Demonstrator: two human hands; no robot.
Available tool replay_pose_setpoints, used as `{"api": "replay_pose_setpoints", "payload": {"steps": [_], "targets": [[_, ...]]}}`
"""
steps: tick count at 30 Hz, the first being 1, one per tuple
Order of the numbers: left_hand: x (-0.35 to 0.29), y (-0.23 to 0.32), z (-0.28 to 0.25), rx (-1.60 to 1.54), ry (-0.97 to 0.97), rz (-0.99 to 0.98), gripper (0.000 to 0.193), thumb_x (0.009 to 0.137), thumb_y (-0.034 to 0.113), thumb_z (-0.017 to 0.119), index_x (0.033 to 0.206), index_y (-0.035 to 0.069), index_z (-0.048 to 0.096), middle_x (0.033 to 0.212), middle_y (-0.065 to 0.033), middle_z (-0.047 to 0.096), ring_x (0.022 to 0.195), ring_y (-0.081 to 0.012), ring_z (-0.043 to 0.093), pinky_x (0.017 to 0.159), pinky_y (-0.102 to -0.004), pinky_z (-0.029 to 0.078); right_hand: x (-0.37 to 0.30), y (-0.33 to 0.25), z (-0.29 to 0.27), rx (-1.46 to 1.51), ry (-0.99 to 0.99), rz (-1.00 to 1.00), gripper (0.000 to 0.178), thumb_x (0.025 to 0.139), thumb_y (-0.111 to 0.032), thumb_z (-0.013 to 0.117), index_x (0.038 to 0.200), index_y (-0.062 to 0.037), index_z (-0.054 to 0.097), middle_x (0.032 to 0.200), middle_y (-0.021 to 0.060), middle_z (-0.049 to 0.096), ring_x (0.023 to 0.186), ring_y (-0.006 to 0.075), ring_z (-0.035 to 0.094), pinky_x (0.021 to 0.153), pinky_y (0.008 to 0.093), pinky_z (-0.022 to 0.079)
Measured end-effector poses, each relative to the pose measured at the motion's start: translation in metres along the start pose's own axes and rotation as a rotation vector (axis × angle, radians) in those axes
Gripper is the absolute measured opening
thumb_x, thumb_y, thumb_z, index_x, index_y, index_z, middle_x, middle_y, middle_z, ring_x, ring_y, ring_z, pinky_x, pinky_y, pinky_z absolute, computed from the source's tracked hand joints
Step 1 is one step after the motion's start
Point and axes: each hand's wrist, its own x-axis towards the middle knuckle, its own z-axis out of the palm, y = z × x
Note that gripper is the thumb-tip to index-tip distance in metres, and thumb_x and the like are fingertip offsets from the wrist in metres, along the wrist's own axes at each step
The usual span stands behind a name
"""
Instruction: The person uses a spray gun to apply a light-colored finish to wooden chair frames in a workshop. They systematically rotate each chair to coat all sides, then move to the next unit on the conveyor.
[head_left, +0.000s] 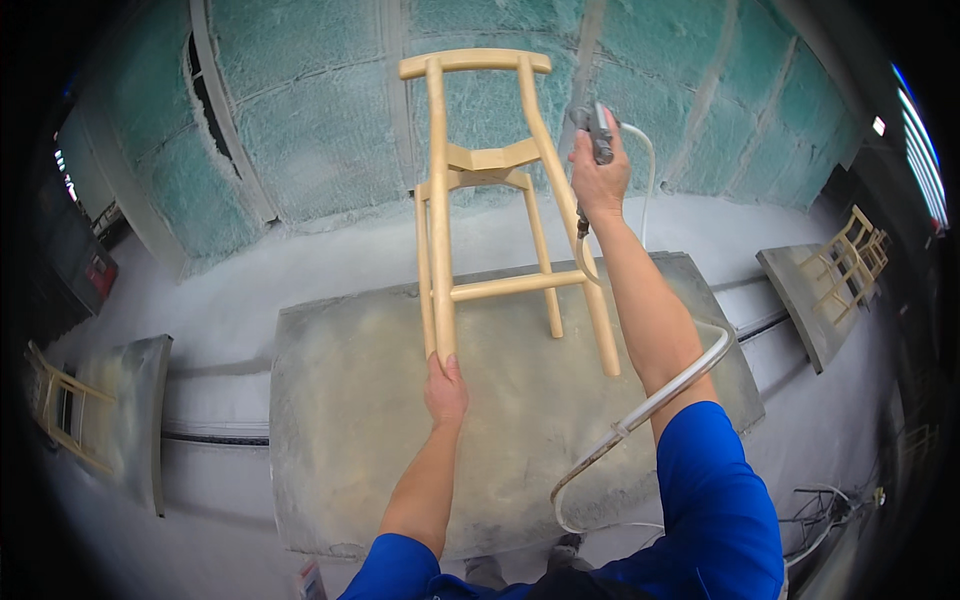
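Note:
A pale wooden chair frame with no seat panel stands tilted over a grey-brown board. My left hand is closed round the lower end of its near left leg. Up at the right, level with the chair's upper part, my right hand grips a metal spray gun. From the gun hangs a white hose, which passes behind my right forearm and loops down beside it. My fingers hide most of the gun's handle, so the trigger cannot be made out.
Behind the chair rises a wall of teal filter sheets in upright frames. More wooden chair frames rest on boards at the left and right. A dark floor track runs sideways. Tangled hoses lie at lower right.

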Motion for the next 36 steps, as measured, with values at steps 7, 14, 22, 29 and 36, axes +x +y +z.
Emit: {"api": "replay_pose_setpoints", "payload": {"steps": [7, 14, 22, 29, 36], "targets": [[0.000, 0.004, 0.016, 0.074, 0.115, 0.022, 0.045, 0.109, 0.042, 0.045, 0.133, 0.005, 0.056, 0.093, -0.0229, 0.069, 0.087, -0.0443, 0.067, 0.075, -0.0515, 0.051, 0.059, 0.099, -0.092, 0.290, 0.221, 0.572, 0.040, 0.100, -0.020, 0.064, 0.138, -0.0114, 0.056, 0.089, 0.0052, 0.066, 0.068, 0.0147, 0.066, 0.046, 0.0309, 0.047], [0.001, 0.003, 0.023, 0.160, 0.205, 0.063, 0.045, 0.109, 0.042, 0.045, 0.123, 0.002, 0.059, 0.083, -0.0201, 0.062, 0.076, -0.0353, 0.061, 0.071, -0.0457, 0.049, 0.083, 0.120, -0.139, 0.816, 0.059, 0.600, 0.020, 0.103, -0.025, 0.060, 0.112, -0.0074, 0.061, 0.085, 0.0056, 0.065, 0.073, 0.0169, 0.068, 0.044, 0.0281, 0.043], [-0.008, 0.005, 0.017, 0.225, 0.178, 0.029, 0.044, 0.102, 0.040, 0.057, 0.130, 0.006, 0.056, 0.102, -0.0251, 0.070, 0.098, -0.0471, 0.067, 0.083, -0.0536, 0.051, -0.001, 0.162, -0.266, 0.826, -0.007, 0.644, 0.028, 0.104, -0.033, 0.060, 0.118, -0.0090, 0.062, 0.091, 0.0047, 0.067, 0.080, 0.0145, 0.069, 0.043, 0.0251, 0.043], [-0.031, -0.004, 0.021, 0.305, 0.174, -0.014, 0.049, 0.096, 0.043, 0.065, 0.126, 0.007, 0.054, 0.101, -0.0245, 0.070, 0.094, -0.0476, 0.068, 0.081, -0.0537, 0.053, -0.148, 0.185, -0.394, 0.472, 0.060, 0.895, 0.032, 0.105, -0.034, 0.059, 0.126, -0.0109, 0.057, 0.094, 0.0046, 0.065, 0.080, 0.0122, 0.066, 0.042, 0.0239, 0.041], [-0.064, -0.030, 0.027, 0.219, 0.194, 0.003, 0.046, 0.095, 0.037, 0.070, 0.124, 0.005, 0.053, 0.098, -0.0236, 0.070, 0.092, -0.0456, 0.069, 0.079, -0.0510, 0.053, -0.277, 0.126, -0.482, 0.118, 0.193, 1.030, 0.027, 0.105, -0.033, 0.059, 0.114, -0.0073, 0.059, 0.091, 0.0043, 0.065, 0.076, 0.0125, 0.065, 0.040, 0.0236, 0.040]]}}
